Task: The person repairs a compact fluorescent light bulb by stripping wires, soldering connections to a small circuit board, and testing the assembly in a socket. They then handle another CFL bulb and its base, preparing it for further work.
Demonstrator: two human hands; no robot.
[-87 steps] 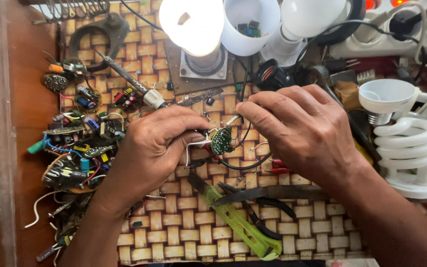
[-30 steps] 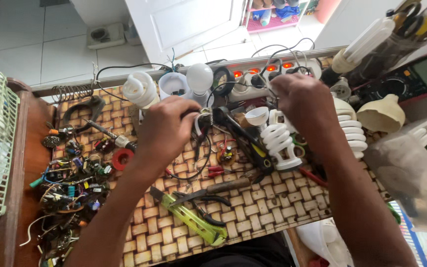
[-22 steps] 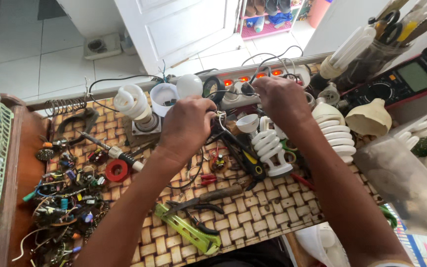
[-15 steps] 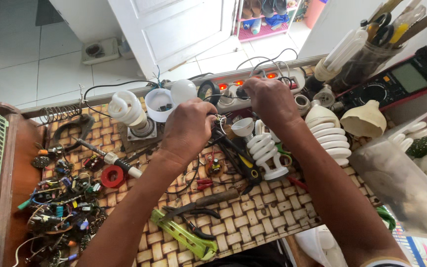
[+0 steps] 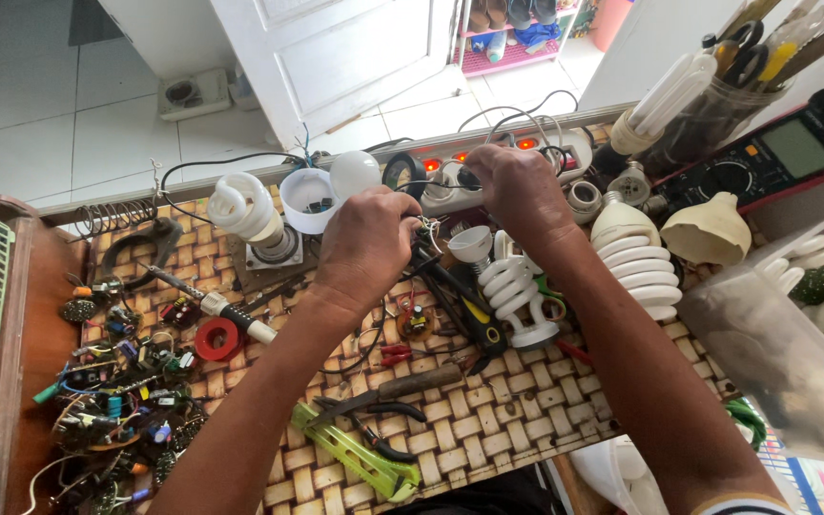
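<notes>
My left hand (image 5: pixel 369 246) is closed around a small part with thin wires (image 5: pixel 422 230) sticking out by the thumb. It hovers over the woven mat (image 5: pixel 488 429), just in front of a white bulb cup (image 5: pixel 309 198). My right hand (image 5: pixel 517 186) is further back, fingers pinched on a small black plug (image 5: pixel 465 177) at the white power strip (image 5: pixel 565 148), whose red lights are lit. What the left palm holds is mostly hidden. A white spiral lamp (image 5: pixel 517 296) stands just below my right wrist.
A soldering iron (image 5: pixel 210 303), a red tape roll (image 5: pixel 216 339), pliers (image 5: pixel 388 391) and a green tool (image 5: pixel 355 458) lie on the mat. Circuit boards (image 5: pixel 112 401) pile at the left. A multimeter (image 5: pixel 784 153), a tool jar (image 5: pixel 708 110) and more spiral lamps (image 5: pixel 636 253) crowd the right.
Both hands have moved from the middle of the mat back toward the power strip. The view has lifted and now takes in the floor and door behind the bench.
</notes>
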